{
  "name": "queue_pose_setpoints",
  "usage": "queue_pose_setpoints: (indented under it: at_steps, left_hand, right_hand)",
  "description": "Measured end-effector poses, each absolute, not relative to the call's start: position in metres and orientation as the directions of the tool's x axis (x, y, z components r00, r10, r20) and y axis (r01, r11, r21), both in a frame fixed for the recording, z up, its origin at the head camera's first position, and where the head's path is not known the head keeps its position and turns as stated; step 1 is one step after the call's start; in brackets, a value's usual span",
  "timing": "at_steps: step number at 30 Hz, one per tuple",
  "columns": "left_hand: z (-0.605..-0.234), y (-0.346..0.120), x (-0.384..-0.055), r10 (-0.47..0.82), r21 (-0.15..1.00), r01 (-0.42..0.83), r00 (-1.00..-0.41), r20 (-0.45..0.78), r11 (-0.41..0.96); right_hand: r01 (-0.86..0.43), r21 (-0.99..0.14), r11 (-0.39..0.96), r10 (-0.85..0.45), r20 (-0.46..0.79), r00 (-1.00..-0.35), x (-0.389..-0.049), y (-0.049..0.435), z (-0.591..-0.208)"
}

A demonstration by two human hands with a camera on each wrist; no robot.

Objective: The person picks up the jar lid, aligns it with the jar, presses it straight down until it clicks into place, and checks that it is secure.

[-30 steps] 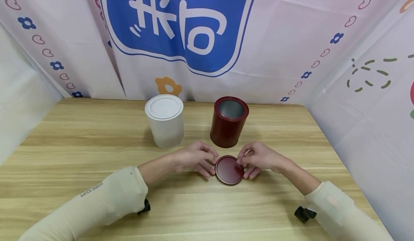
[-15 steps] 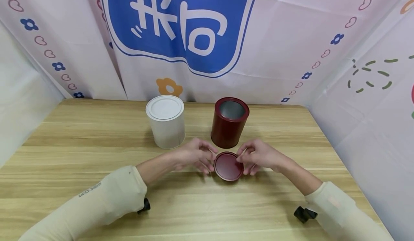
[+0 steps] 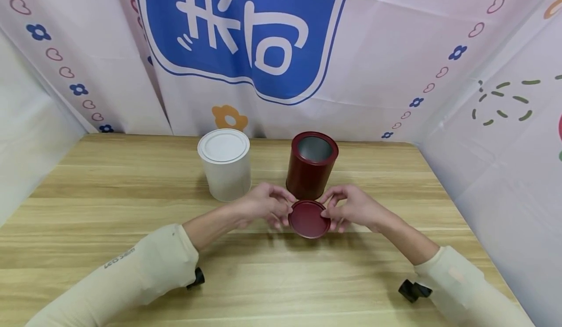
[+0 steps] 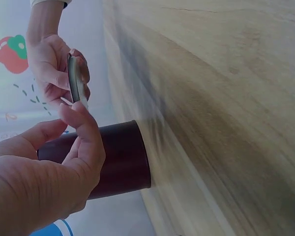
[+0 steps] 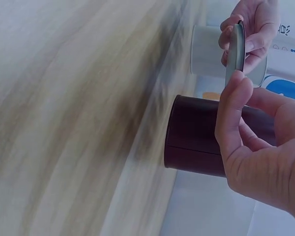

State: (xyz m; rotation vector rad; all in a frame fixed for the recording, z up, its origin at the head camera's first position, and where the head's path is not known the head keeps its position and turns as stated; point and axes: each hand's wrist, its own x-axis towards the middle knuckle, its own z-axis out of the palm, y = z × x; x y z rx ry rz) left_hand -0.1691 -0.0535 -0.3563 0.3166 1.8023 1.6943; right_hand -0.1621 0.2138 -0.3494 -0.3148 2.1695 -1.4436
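Note:
Between my two hands a round dark red lid (image 3: 309, 219) is held above the table, just in front of the dark red can. My left hand (image 3: 262, 204) pinches its left edge, and my right hand (image 3: 354, 209) pinches the right edge with thumb and fingers. Seen edge-on in the left wrist view, the lid (image 4: 76, 78) has a metallic underside and is off the wood. The dark red can (image 3: 309, 175) stands upright with its top uncovered, showing a grey inside. In the right wrist view the can (image 5: 194, 135) is behind the fingers.
A white can (image 3: 227, 175) with its lid on stands to the left of the red one. Both cans are near the back of the wooden table (image 3: 263, 278). A printed cloth (image 3: 364, 63) hangs behind the table, and more cloth hangs at both sides.
Both hands have lifted the lid off the table and moved it a little away from me, toward the red can. The cans have stayed in place.

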Motion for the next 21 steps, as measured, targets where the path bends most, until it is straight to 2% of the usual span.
queue_pose_setpoints:
  at_steps: [9,21]
  left_hand:
    - [-0.347,-0.048,-0.172,0.506,0.957,-0.245,-0.812,-0.289,0.154]
    - [-0.336,-0.042,-0.17,0.444,0.967,-0.183,-0.862,-0.245,0.18]
  right_hand:
    - [0.066,-0.907,0.416,-0.405,-0.249,-0.88,-0.163,0.209,-0.338]
    - [0.058,-0.911,0.409,-0.377,-0.226,-0.898,-0.161,0.205,-0.327]
